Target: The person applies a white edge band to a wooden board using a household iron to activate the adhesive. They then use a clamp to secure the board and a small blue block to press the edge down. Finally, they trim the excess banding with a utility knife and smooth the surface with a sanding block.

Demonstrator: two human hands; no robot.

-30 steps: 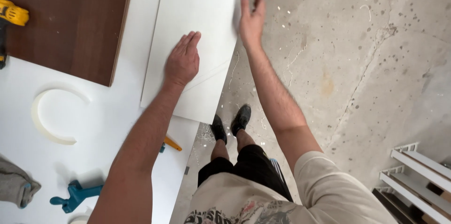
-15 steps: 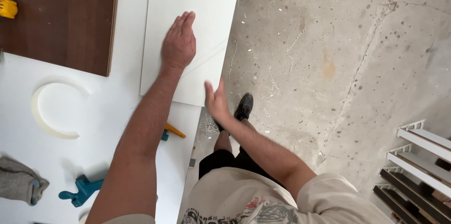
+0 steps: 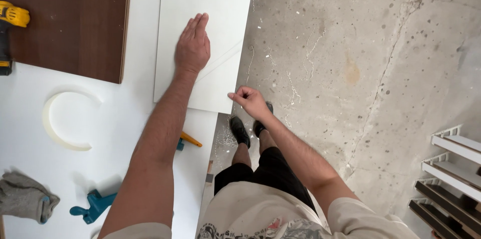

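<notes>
My left hand (image 3: 192,48) lies flat on the white panel (image 3: 205,28), fingers (image 3: 196,24) pressed together and pointing to the top of the frame. My right hand (image 3: 250,101) pinches the panel's lower right corner, fingers curled. The panel lies on the white bench (image 3: 30,169) at upper centre, its long axis running top to bottom, its right edge over the concrete floor (image 3: 361,58). At upper left lie a brown board (image 3: 65,18) and a yellow drill (image 3: 11,18); at lower left a blue clamp (image 3: 92,205).

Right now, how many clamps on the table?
2. One blue clamp lies near the bottom left edge, beside the grey rag. A second clamp, with an orange handle, pokes out from under the left forearm, so it is mostly hidden.
</notes>
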